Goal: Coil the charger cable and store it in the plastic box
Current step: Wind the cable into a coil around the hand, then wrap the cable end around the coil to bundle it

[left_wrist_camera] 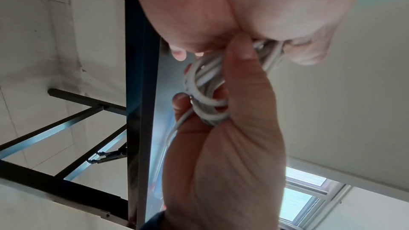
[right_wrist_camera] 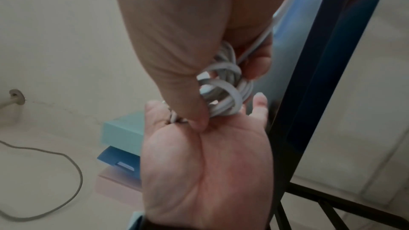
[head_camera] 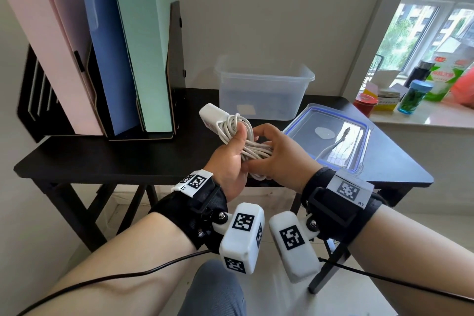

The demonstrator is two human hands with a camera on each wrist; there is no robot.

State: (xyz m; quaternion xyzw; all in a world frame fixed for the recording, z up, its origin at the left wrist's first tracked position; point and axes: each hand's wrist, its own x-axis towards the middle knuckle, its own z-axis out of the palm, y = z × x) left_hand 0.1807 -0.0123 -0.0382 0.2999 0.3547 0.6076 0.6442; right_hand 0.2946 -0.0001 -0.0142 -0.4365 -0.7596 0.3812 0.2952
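While above the table (head_camera: 102, 161), two hands (head_camera: 252, 154) curled around one coiled cable (head_camera: 238, 133); one plastic box (head_camera: 264, 90) beyond.

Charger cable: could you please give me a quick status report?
Left hand grips the coiled cable, charger on top. Right hand holds the coil's lower end. Plastic box open, lid beside it; nothing in the way.

Head view: we look forward and down from above onto the tabletop (head_camera: 128, 161), both wrists low in frame. Left wrist view: close under the palm, facing up along the fingers toward wall and window. Right wrist view: equally close, facing along the fingers. All three share the coiled cable (head_camera: 246, 141) between the hands.
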